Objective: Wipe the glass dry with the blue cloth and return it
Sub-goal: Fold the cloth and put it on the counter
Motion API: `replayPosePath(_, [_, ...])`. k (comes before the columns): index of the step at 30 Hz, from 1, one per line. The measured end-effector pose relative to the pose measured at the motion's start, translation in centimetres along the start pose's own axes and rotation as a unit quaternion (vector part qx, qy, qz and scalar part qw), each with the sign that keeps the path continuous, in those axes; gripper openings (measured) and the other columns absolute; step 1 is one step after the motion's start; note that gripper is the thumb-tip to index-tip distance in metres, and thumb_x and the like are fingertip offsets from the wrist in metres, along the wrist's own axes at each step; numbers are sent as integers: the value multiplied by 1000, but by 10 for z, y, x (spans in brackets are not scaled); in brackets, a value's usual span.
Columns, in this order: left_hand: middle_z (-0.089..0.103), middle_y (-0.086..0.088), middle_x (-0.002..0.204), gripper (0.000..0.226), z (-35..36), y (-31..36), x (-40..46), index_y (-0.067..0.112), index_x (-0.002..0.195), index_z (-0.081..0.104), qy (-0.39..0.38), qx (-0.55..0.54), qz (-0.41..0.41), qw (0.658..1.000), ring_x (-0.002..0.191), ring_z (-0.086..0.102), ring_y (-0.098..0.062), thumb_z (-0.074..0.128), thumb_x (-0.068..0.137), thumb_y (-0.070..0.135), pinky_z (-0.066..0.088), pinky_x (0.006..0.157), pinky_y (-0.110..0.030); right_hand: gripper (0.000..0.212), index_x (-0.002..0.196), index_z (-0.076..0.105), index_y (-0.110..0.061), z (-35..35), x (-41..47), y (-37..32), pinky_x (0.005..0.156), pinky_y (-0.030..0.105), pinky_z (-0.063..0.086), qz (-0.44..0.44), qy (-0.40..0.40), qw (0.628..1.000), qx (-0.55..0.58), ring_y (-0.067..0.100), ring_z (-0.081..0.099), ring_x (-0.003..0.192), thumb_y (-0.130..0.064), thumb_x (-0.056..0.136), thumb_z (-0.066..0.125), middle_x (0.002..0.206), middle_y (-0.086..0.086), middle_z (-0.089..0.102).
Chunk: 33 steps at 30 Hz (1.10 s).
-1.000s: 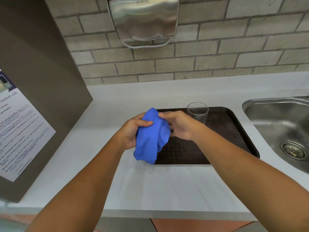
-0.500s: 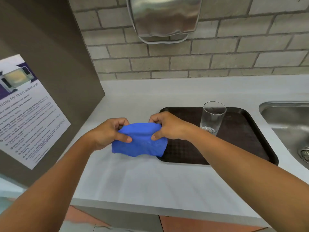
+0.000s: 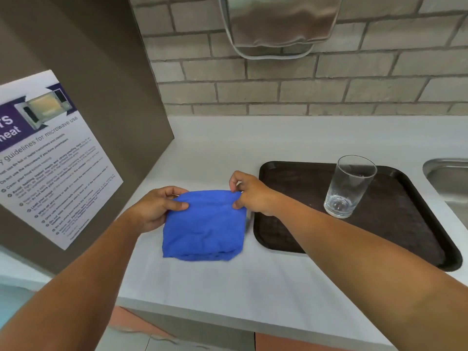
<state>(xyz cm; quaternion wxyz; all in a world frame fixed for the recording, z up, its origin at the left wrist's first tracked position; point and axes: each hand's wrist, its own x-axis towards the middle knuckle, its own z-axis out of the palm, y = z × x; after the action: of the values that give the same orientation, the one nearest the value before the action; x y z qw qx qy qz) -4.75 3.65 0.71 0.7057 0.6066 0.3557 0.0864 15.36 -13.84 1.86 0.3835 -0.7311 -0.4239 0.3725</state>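
Note:
The blue cloth [image 3: 204,225] lies folded in a rough square on the white counter, just left of the dark brown tray [image 3: 291,234]. My left hand [image 3: 158,207] pinches its far left corner. My right hand [image 3: 249,192] pinches its far right corner with thumb and fingers. The clear glass [image 3: 348,186] stands upright and empty on the tray, well to the right of both hands and touched by neither.
A grey panel with a microwave-use poster [image 3: 50,158] walls off the left side. A steel sink [image 3: 450,183] sits at the right edge. A metal dispenser [image 3: 278,24] hangs on the brick wall above. The counter's front edge [image 3: 228,315] runs below the cloth.
The cloth went from a bunched wad held over the tray to a folded square laid flat on the counter left of the tray. Both hands moved left and down with it.

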Motion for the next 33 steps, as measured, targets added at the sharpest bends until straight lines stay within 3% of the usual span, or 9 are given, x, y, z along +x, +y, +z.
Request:
replayPosePath(4, [70, -10, 94, 28, -2, -15, 35, 9, 89, 71, 152, 6, 29, 988, 85, 67, -27, 74, 70, -11, 55, 68, -32, 36, 70, 55, -12, 15, 34, 15, 69, 37, 50, 5, 82, 995, -47, 24, 54, 80, 23, 76, 53, 89, 13, 58])
replayPosePath(7, [68, -3, 81, 27, 3, -25, 56, 15, 78, 70, 220, 74, 66, 970, 75, 64, -22, 72, 72, -11, 52, 58, -24, 35, 92, 69, -4, 24, 49, 24, 86, 38, 54, 20, 109, 990, -91, 29, 63, 99, 20, 80, 46, 112, 16, 66])
replayPosePath(12, [66, 3, 84, 24, 10, -40, 75, 18, 81, 69, 261, 187, 112, 940, 84, 62, -22, 68, 76, -6, 46, 66, -21, 36, 108, 68, -2, 29, 58, 40, 91, 36, 51, 20, 101, 979, -175, 32, 60, 112, 15, 83, 48, 124, 16, 61])
replayPosePath(14, [66, -2, 100, 26, 12, -44, 77, 16, 98, 70, 260, 268, 113, 921, 99, 61, -25, 66, 79, -2, 46, 80, -28, 32, 112, 67, -6, 29, 59, 42, 95, 38, 48, 12, 91, 969, -231, 32, 56, 116, 7, 86, 54, 125, 14, 57])
replayPosePath(16, [59, -7, 117, 39, 15, -48, 74, 16, 119, 65, 269, 398, 126, 868, 112, 53, -28, 66, 81, 6, 42, 93, -37, 33, 122, 65, -10, 30, 59, 42, 103, 39, 42, -16, 81, 944, -319, 33, 48, 127, -5, 90, 57, 138, 12, 52])
replayPosePath(18, [58, -11, 123, 44, 21, -51, 67, 14, 125, 62, 282, 483, 193, 806, 116, 50, -32, 67, 81, 14, 39, 95, -42, 43, 139, 55, -11, 32, 56, 39, 115, 39, 29, -55, 49, 929, -364, 33, 34, 143, -20, 97, 54, 159, 12, 37])
replayPosePath(20, [57, -17, 131, 45, 29, -58, 62, 10, 127, 62, 254, 533, 249, 768, 122, 50, -36, 62, 85, 24, 39, 101, -47, 56, 149, 43, -10, 37, 52, 38, 120, 38, 18, -84, -11, 917, -389, 30, 24, 151, -33, 100, 52, 166, 14, 25])
replayPosePath(25, [14, -6, 162, 60, 47, -80, 62, 19, 152, 21, 153, 611, 138, 764, 149, 9, -21, 31, 100, 46, 5, 119, -43, 70, 158, 24, -9, 50, 44, 45, 125, 43, 7, -72, -66, 908, -408, 27, 9, 156, -43, 101, 47, 169, 14, 12])
replayPosePath(33, [1, -4, 164, 63, 52, -70, 58, 20, 154, 7, 125, 635, 82, 758, 149, -2, -20, 22, 100, 49, 0, 118, -49, 74, 160, 16, -15, 48, 43, 48, 124, 38, 4, -59, -66, 918, -387, 23, 2, 157, -48, 101, 46, 171, 8, 7])
